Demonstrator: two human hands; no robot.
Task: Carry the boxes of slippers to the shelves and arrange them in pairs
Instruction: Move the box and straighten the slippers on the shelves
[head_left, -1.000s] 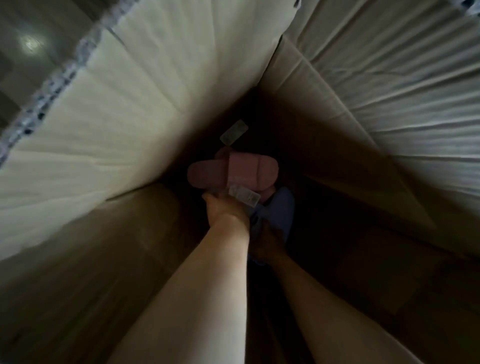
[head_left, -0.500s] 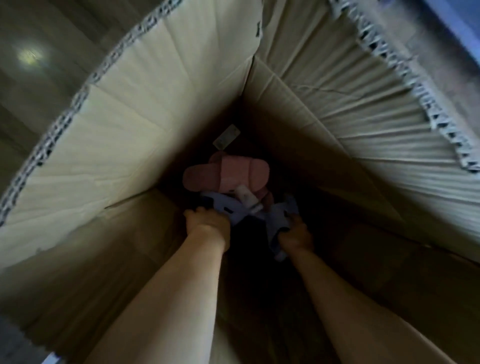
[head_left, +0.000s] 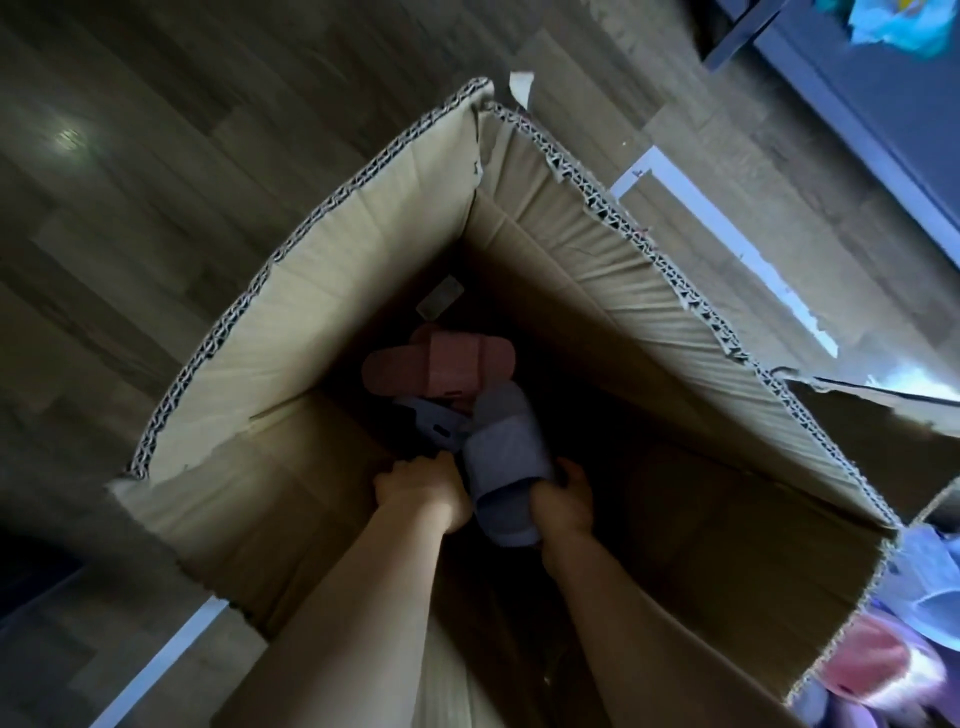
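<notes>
A tall open cardboard box stands on the floor and both my arms reach down into it. My right hand grips a grey-blue slipper by its side, lifted off the bottom. My left hand is curled round the edge of a second grey-blue slipper, mostly in shadow. A pink slipper lies at the bottom beyond them. A small pale label lies in the far corner of the box.
Wood-look floor surrounds the box. Outside its right wall, at the lower right, lie more slippers, pink and light blue. A dark unit stands at the upper right. White strips cross the floor.
The view has pulled back and up, so the box rim and floor now show. Both hands have risen with the grey-blue slippers, away from the pink one.
</notes>
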